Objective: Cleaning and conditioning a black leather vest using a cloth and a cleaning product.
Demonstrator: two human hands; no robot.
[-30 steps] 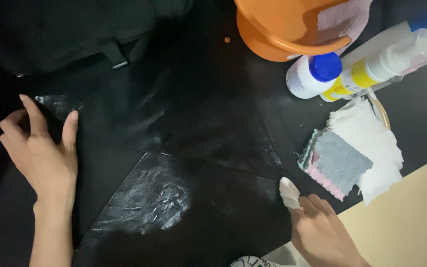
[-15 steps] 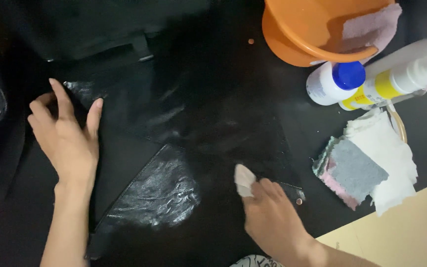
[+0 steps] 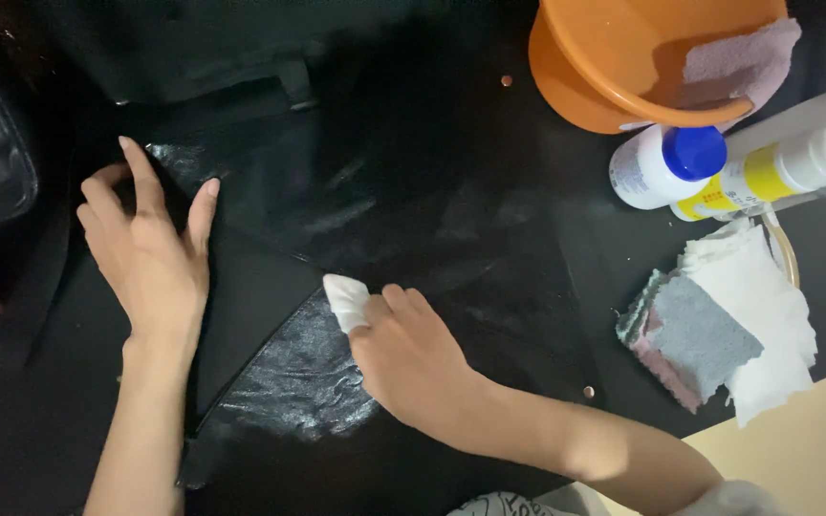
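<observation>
Left hand: the left hand (image 3: 150, 253) is being laid flat with the fingers spread wide on the black leather garment (image 3: 336, 220); nothing is being gripped, the material is only being pressed down.
Right hand: the right hand (image 3: 413, 358) is being closed around a small white cloth pad (image 3: 346, 298), whose tip is being pushed out past the fingertips and set against the leather.
Work piece: the black leather garment is being spread across the dark table (image 3: 11, 430), under both hands, with a glossy patch lying just below and to the left of the right hand.
Beyond the right hand: an orange plastic bucket (image 3: 614, 67) with a pink cloth (image 3: 733, 62) draped over its rim is being kept well apart, up and to the right; a white bottle with a blue cap (image 3: 666, 162) and a white-and-yellow bottle (image 3: 776, 167) are lying just below it.
Right of the right hand: a stack of grey, pink and white cloths (image 3: 719, 330) is lying near the forearm.
Doing it well, as judged: the leather is best being held taut by the flat hand while the pad is being drawn in short, even, overlapping strokes, with light pressure so no creases are being rubbed in.
</observation>
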